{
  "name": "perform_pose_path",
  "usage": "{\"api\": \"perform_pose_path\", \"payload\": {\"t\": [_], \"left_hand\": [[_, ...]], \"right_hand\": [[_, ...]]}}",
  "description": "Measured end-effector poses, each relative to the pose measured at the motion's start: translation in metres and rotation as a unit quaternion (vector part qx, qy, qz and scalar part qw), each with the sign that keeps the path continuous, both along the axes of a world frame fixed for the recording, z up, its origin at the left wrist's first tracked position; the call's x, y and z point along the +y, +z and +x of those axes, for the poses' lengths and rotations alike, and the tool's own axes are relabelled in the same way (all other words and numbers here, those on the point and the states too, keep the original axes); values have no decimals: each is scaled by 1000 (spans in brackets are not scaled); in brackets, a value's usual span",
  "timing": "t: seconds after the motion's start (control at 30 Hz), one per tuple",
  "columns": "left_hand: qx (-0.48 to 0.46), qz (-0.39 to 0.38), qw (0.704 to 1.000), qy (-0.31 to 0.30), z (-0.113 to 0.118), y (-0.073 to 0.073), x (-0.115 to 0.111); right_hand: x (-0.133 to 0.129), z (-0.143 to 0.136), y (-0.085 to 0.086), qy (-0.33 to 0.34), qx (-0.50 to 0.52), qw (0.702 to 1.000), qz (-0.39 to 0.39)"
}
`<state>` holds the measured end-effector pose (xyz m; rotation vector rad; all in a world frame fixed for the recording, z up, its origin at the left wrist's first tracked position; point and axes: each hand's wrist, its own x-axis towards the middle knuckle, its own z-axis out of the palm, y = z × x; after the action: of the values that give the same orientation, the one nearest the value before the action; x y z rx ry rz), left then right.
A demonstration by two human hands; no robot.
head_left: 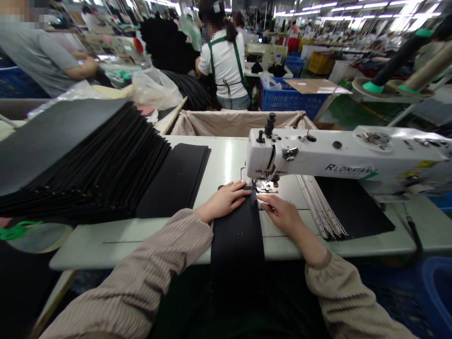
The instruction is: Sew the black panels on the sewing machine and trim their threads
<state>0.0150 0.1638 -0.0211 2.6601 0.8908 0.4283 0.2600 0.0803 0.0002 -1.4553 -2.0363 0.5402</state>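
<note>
A long black panel (238, 245) lies under the needle area of a white sewing machine (310, 153) and hangs over the table's front edge toward me. My left hand (228, 200) rests flat on the panel's far end, fingers stretched toward the presser foot (254, 185). On the other side, my right hand (280, 212) is at the panel's right edge, close to the foot. Its index finger points forward and the other fingers are curled. Whether it pinches the edge is too small to make out.
A tall stack of black panels (141, 155) stands at the left, with a lower pile (174, 179) beside it. Under the machine arm, right, lie panels with white-edged strips (323, 207). Behind the table is a cloth-lined bin (219, 122). Co-workers sit farther back.
</note>
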Motion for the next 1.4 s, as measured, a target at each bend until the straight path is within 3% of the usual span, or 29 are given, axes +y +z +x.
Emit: {"api": "perform_pose_path", "payload": {"t": [0.1,0.2,1.07,1.17,1.27,1.33,1.4], "left_hand": [[5,2,1000,2,0,2,-1],[8,1,1000,9,1,3,-2],[16,-8,1000,19,4,6,-1],[16,-10,1000,17,5,6,0],[17,-10,1000,19,5,5,1],[18,-10,1000,20,5,5,2],[18,-9,1000,19,5,5,2]], "right_hand": [[2,-1,-12,62,-142,988,13],[4,-4,-18,57,-184,981,18],[5,-6,-19,39,-178,983,7],[5,-6,-20,42,-146,988,6],[5,-4,-14,17,-29,999,9],[8,-3,-8,-64,93,994,-5],[14,-1,-3,-164,199,966,-32]]}}
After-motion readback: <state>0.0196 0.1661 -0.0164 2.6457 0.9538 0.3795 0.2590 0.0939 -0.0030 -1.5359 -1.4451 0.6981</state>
